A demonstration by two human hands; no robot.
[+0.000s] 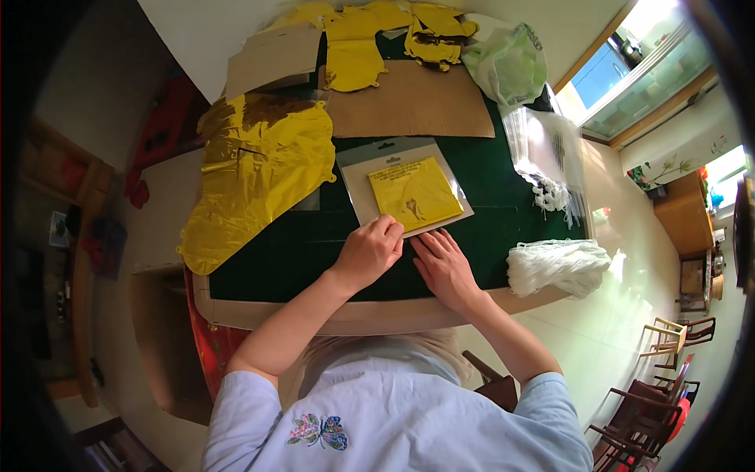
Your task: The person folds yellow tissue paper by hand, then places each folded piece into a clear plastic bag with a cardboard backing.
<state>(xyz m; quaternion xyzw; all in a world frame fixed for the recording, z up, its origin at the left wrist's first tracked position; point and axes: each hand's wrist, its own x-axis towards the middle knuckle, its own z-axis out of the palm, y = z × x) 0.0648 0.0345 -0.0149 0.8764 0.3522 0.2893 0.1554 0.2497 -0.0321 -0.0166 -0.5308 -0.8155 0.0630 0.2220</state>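
We are seeing the folded yellow foil packet [417,193] lying askew on the card-backed clear sleeve [359,182], atop the dark green tabletop [489,193]. Our left hand [368,252] is resting curled at the sleeve's lower edge; we cannot tell whether it is pinching film. Our right hand [447,262] is lying flat beside it, fingers slightly spread. If we are pulling without bracing, thin film could be creasing and slick foil sliding crooked. The white string hank [554,266] is overhanging the right edge, so a stray elbow could be dragging it off.
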